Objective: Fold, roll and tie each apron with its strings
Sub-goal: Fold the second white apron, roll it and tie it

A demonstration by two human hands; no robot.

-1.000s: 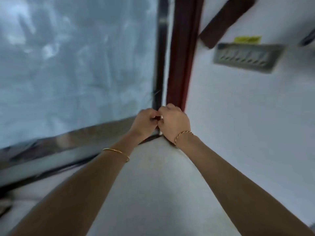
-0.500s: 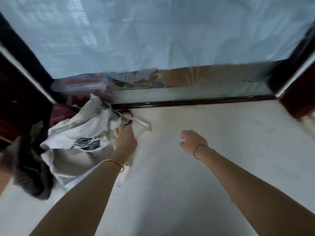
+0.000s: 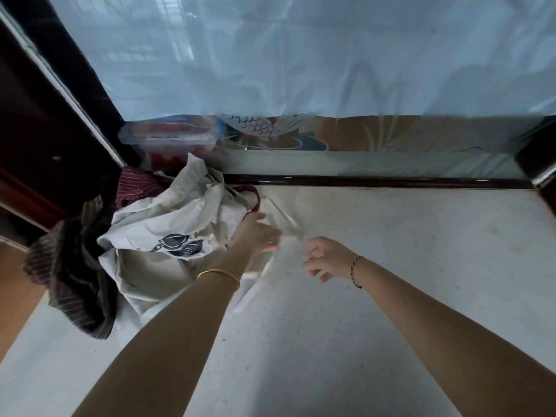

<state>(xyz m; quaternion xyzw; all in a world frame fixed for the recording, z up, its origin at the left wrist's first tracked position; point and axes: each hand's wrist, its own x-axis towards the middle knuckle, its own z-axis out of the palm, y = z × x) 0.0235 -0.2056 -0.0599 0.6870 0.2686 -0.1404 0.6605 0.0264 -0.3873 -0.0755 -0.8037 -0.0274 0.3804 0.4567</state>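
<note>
White apron (image 3: 168, 233) lies crumpled on the left part of the table (image 3: 391, 266), next to a dark striped cloth (image 3: 69, 266). Left hand (image 3: 258, 233) is at the apron's right edge, too blurred to tell if it grips. Right hand (image 3: 326, 260) hovers just beside it, not touching, fingers loosely curled, holding nothing.

Head-worn view, steeply down onto white tabletop (image 3: 376, 296)

Our left hand (image 3: 257, 234) touches the crumpled white apron (image 3: 168, 218). Our right hand (image 3: 328, 258) hovers, loosely curled, nearby over the white table (image 3: 391, 266).
</note>
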